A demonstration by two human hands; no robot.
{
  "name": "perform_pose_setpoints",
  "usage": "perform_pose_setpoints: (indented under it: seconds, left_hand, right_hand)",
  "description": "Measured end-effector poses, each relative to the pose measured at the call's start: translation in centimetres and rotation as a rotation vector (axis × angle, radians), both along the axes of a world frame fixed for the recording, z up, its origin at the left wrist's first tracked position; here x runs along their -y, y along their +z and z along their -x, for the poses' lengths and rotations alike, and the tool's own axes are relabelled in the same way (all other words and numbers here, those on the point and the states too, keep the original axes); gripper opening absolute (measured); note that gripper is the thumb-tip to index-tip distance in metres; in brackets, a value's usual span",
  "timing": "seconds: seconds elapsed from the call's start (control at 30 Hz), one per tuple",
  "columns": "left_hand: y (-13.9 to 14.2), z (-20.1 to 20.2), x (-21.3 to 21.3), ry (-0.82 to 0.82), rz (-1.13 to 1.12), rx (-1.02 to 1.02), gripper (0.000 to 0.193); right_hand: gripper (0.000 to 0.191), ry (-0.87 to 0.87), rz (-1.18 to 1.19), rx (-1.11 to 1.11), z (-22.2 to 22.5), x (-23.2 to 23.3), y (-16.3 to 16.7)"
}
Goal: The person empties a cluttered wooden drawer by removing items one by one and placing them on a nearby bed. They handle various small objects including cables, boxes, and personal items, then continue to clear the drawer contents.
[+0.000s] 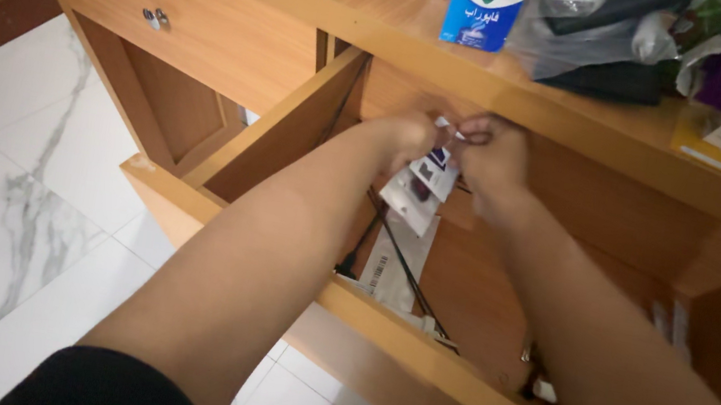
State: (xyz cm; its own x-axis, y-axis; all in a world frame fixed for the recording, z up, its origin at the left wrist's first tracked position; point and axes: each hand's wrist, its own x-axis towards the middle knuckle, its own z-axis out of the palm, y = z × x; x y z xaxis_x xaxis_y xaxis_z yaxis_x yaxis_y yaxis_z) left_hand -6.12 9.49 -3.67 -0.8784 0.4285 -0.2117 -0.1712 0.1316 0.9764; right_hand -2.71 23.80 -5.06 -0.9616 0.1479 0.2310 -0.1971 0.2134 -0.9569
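Centre frame, both hands, left hand [412, 134] and right hand [490, 156], pinch 1 small packet [421, 183] (white, partly torn?) over the open drawer [416, 337]; steady pulling apart seems needed.

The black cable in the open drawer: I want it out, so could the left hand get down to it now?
Probably not at once: the left hand and the right hand both pinch small packets above the black cable. The open drawer leaves the way free.

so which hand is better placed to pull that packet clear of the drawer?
Probably the left hand: the small packet hangs directly below it. The right hand sits beside, pinching only the top edge.
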Motion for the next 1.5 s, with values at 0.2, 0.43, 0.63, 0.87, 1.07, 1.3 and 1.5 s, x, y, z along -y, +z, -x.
perform_pose_setpoints:
  seconds: [0.2,0.43,0.63,0.87,1.07,1.3,1.5]
  left_hand:
    - [-0.1,0.4,1.3,-0.062,0.093,0.074,0.027]
    - [-0.1,0.9,2.4,0.032,0.527,-0.155,0.033]
    - [1.8,-0.3,3.2,0.172,0.834,-0.404,0.04]
    - [3.3,-1.9,3.7,0.102,0.842,-0.255,0.043]
    - [1.8,0.5,3.7,0.123,0.991,-0.475,0.062]
    - [0.8,1.1,3.4,0.164,0.936,-0.45,0.043]
    - [0.8,1.0,3.5,0.167,0.932,-0.45,0.051]
  right_hand:
    - [0.037,0.144,0.098,0.012,2.4,-1.6,-2.2]
    - [0.018,0.261,-1.419,-0.124,2.7,-3.4,-4.2]
    - [0.024,0.329,-1.627,-0.124,0.6,-1.7,-3.4]
    - [0.019,0.231,-1.631,-0.054,-1.4,-1.5,-2.4]
    - [0.031,0.282,-1.72,0.151,-2.5,-0.4,-1.7]
    - [0.047,0.133,-1.09,0.163,-2.3,-1.3,-2.2]
    - [0.021,0.145,-0.716,0.104,-0.7,-0.2,-2.6]
